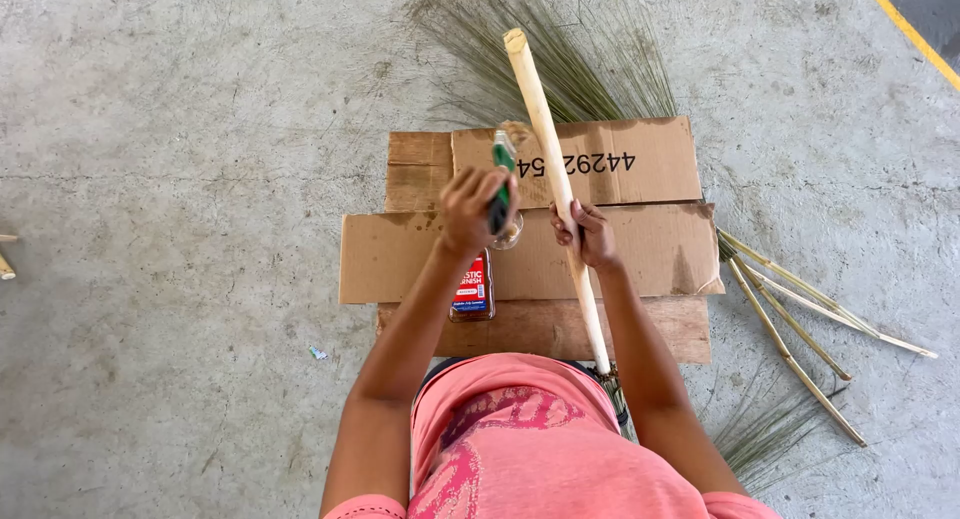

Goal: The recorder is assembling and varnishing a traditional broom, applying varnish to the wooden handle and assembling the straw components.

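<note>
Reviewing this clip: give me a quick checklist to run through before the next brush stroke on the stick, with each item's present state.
1. Right hand has a firm grip on the stick: ok.
2. Left hand holds the brush: ok.
3. Brush bristles touching the stick: cannot tell.
4. Cardboard lies under the work: ok.
5. Bottle upright: not ok, it lies on the cardboard.
6. Bottle capped: cannot tell.

Under me is a grey concrete floor (180, 129). On it lie flattened brown cardboard sheets (400, 259), with a small bottle (472, 291) standing on them. Beside them lie thin bamboo sticks (800, 319) and green grass fibres (590, 69).
</note>
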